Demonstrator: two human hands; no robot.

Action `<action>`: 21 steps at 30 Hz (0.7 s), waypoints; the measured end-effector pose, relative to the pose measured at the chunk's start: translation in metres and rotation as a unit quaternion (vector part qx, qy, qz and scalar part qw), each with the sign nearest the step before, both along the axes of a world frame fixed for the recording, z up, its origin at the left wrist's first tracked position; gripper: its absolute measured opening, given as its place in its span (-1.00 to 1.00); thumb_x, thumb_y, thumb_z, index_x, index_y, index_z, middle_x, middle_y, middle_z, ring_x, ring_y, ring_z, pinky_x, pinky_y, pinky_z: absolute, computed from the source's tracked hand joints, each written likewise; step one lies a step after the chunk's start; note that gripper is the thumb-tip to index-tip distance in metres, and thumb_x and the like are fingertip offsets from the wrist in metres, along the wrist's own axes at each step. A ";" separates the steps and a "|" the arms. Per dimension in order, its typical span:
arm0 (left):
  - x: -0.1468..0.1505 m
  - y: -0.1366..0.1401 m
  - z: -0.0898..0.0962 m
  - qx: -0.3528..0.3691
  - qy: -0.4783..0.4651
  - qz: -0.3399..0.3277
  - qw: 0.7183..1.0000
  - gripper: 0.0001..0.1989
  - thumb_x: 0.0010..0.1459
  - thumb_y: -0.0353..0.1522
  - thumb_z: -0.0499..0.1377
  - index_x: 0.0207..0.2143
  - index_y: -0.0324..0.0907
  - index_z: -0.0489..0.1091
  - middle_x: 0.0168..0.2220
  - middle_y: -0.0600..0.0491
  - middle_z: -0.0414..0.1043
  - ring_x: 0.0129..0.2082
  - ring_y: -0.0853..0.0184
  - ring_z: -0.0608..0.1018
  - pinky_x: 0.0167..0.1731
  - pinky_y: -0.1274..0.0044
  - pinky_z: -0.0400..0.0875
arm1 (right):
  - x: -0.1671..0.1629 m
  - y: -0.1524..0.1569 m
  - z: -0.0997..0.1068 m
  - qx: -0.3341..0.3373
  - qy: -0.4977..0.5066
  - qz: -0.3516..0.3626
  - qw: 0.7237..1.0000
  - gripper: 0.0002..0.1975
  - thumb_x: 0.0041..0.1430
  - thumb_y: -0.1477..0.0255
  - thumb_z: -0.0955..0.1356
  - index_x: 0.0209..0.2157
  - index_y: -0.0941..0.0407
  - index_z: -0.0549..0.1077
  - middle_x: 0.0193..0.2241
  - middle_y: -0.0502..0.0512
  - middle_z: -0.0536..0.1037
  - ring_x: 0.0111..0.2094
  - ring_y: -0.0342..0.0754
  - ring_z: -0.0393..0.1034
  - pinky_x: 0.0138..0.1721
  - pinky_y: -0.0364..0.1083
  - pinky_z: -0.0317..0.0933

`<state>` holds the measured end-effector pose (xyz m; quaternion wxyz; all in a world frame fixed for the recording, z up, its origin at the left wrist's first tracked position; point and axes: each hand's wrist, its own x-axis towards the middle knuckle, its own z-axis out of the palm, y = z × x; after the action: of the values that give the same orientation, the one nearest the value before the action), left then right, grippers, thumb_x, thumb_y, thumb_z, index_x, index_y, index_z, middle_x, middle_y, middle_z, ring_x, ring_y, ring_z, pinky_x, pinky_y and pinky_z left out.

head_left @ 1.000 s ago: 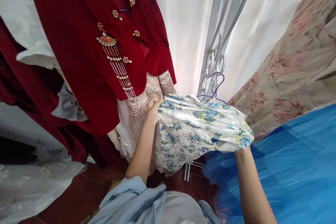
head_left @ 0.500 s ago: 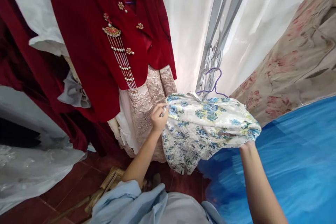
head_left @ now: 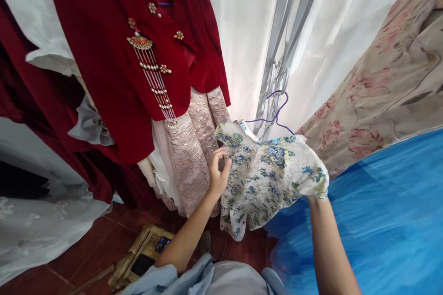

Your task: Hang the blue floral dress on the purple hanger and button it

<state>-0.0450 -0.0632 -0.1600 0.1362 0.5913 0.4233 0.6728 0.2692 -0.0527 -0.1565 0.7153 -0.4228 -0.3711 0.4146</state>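
Plainly, we have one pale blouse (head_left: 273, 173), crinkled and short-sleeved, printed with blue flowers and green-yellow leaves, spread mid-scene, its neckline overlapping one purple hanger (head_left: 277, 118). At its left edge our left hand (head_left: 219, 176) keeps thumb and fingers a little apart; our right forearm (head_left: 325, 239) runs beneath the right sleeve, so we cannot tell what that hand grips. Far left, we count four flower-shaped ornaments (head_left: 179, 35) and one fan-shaped tassel (head_left: 141, 44) on one red jacket (head_left: 114, 55). Near left, one phone (head_left: 162, 244) shows a screen too small to read.
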 end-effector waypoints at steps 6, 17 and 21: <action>0.034 0.006 0.037 -0.039 0.031 -0.191 0.980 -0.67 0.36 -0.25 0.10 0.12 -0.14 0.38 0.05 -0.12 0.49 0.00 0.20 0.55 0.02 0.34 0.47 | 0.000 -0.036 0.023 -0.008 -0.034 -0.110 0.993 -0.43 -0.10 -0.12 0.49 -0.46 0.14 0.43 -0.61 -0.10 0.36 -0.60 -0.16 0.21 -0.58 -0.16 0.12; 0.122 0.031 0.129 -0.066 -0.040 -0.530 0.844 -0.31 0.30 -0.19 0.17 0.40 -0.06 0.03 0.41 -0.11 0.07 0.36 0.06 0.26 0.33 0.18 0.17 | 0.000 -0.056 0.070 0.088 -0.018 -0.318 0.944 -0.46 0.02 -0.03 0.49 -0.58 0.08 0.24 -0.61 -0.14 0.12 -0.56 -0.19 -0.06 -0.55 -0.13 -0.10; 0.126 0.000 0.134 -0.116 -0.111 -0.584 0.796 -0.28 0.27 -0.17 0.23 0.37 -0.13 0.03 0.35 -0.21 0.18 0.31 0.06 0.32 0.29 0.23 0.22 | -0.025 -0.119 0.024 0.087 -0.093 -0.375 0.918 -0.53 0.24 0.07 0.39 -0.57 0.09 0.31 -0.61 -0.10 0.18 -0.58 -0.16 0.05 -0.56 -0.13 0.05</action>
<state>0.0813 -0.0629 -0.0261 0.6166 0.6274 0.0540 0.4725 0.2440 -0.1716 -0.1324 0.8146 -0.5038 -0.2846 0.0408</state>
